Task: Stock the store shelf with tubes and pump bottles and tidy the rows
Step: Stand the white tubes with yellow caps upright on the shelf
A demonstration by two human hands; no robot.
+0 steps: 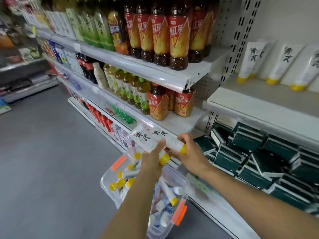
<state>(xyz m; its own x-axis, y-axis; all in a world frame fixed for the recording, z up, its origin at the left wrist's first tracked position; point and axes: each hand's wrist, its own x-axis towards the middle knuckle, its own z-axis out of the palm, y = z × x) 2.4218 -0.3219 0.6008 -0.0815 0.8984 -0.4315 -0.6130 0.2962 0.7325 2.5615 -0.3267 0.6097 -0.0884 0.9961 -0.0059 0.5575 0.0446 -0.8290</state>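
2 shelving bays fill the frame: the drinks bay (138, 69) across the upper left and centre, stacked with red-labelled tea bottles (177, 37) and green tea bottles (141, 94), and the white shelf (259, 100) at the right. On that right shelf 3 white tubes (283, 64) with yellow caps lean against the back panel, caps down, in a loose row. Below them, at the right of the frame, dark green boxes (255, 152) lie in slanted stacks. At lower centre a clear plastic bin (181, 183) with orange latches sits on the grey floor (43, 161), holding a jumble of yellow-capped tubes and small blue-and-white bottles. Above the bin, at the centre of the frame, both hands hold 2 more of the white tubes, side by side and touching: the left hand (151, 161) grips one tube (145, 140) near its yellow cap, and the right hand (188, 152) has fingers curled round the other tube (172, 142) at its cap end.
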